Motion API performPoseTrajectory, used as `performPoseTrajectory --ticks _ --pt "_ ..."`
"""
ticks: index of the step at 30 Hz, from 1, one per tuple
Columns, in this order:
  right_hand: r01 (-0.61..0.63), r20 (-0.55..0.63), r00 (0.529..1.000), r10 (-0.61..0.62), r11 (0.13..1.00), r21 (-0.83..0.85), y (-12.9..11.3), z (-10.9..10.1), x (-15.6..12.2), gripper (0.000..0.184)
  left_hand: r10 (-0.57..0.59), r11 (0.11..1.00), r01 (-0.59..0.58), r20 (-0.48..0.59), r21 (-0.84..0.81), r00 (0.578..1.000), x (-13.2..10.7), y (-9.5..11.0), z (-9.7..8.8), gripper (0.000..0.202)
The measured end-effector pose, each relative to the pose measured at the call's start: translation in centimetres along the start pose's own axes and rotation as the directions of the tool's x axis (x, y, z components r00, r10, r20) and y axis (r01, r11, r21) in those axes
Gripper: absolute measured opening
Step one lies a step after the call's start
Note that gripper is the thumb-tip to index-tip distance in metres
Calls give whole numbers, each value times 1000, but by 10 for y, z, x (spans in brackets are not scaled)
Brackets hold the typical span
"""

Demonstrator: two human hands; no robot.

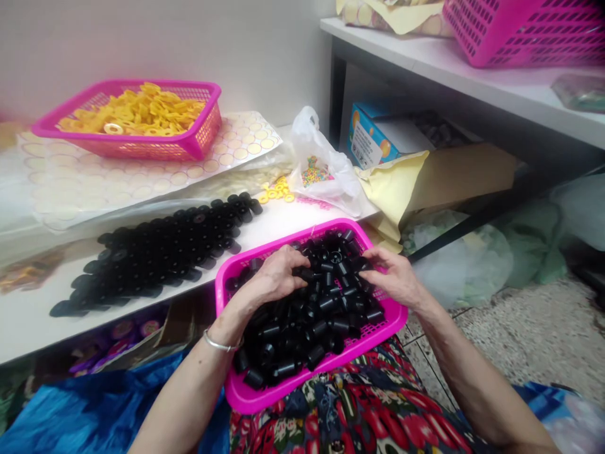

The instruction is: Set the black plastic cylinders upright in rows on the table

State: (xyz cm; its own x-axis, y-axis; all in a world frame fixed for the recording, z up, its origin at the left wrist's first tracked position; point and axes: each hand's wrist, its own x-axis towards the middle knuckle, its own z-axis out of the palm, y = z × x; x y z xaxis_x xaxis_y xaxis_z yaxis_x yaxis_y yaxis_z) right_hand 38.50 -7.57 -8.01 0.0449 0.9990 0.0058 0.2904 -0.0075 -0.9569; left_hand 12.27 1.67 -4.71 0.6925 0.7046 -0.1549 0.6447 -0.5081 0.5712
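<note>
Magenta plastic right up close to you: the basket (pixel 250 397) seems to rest on the floral fabric (pixel 340 410), loaded with loose black caps (pixel 326 306), and that's where the risk sits. Neither hand grips its rim, so a shift underneath could well tip it, and caps would likely roll over the right edge towards the speckled floor (pixel 496 302). Further in, your right hand (pixel 392 274) reaches over the basket's right edge, thumb and forefinger slightly apart, a cap right at the tips; held or merely touched, no telling. Your left hand (pixel 281 271) is over the heap, nearer the far edge, thumb and fingers curled to a narrow gap with a dark cap between them; black on black, whether it's truly pinched can't be told. Caps lie between your hands and below them, down to the near-left corner. Past the basket's far edge runs the white counter (pixel 28 328), standing black cylinders (pixel 161 249) massed along its front edge; a bump from the basket could topple the closest. Towards the counter's right end, yellow rings (pixel 278 190) lie beside a plastic bag (pixel 340 170), and at the back left, a yellow-filled basket (pixel 198 148) sits on a patterned sheet (pixel 246 135).
</note>
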Motion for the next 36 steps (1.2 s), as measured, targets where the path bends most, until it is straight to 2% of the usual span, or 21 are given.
performPoseTrajectory --ticks 4,8,11,14,17,22,26,31,34,36 --pt "-6 -134 990 38 973 232 3 -4 -1 34 152 981 -159 72 108 986 6 6 2 30" --pt "-41 -242 959 146 919 393 1 -4 -1 36 250 949 -260 75 179 965 25 23 12 12" --pt "-58 -258 949 182 903 425 2 -4 -3 35 329 910 -368 209 190 921 44 38 30 17" --pt "-72 -245 948 202 889 453 6 -4 -7 36 377 831 -478 345 284 860 58 47 51 15" --pt "-98 -210 952 225 869 485 10 -5 -11 36 390 745 -528 377 407 840 62 49 66 15" --pt "-110 -181 953 244 831 545 9 -5 -15 35 350 712 -485 343 507 872 55 52 78 21" --pt "-103 -181 951 250 811 576 8 -6 -16 34 307 717 -480 390 505 868 54 58 84 19" --pt "-119 -176 942 286 776 620 10 -10 -18 34 314 727 -487 396 485 863 62 60 74 17" --pt "-106 -179 945 275 771 628 9 -10 -19 32 344 826 -450 329 340 879 62 54 59 15" --pt "-81 -171 959 227 794 603 7 -8 -21 31 293 948 -312 193 72 936 57 50 50 22"
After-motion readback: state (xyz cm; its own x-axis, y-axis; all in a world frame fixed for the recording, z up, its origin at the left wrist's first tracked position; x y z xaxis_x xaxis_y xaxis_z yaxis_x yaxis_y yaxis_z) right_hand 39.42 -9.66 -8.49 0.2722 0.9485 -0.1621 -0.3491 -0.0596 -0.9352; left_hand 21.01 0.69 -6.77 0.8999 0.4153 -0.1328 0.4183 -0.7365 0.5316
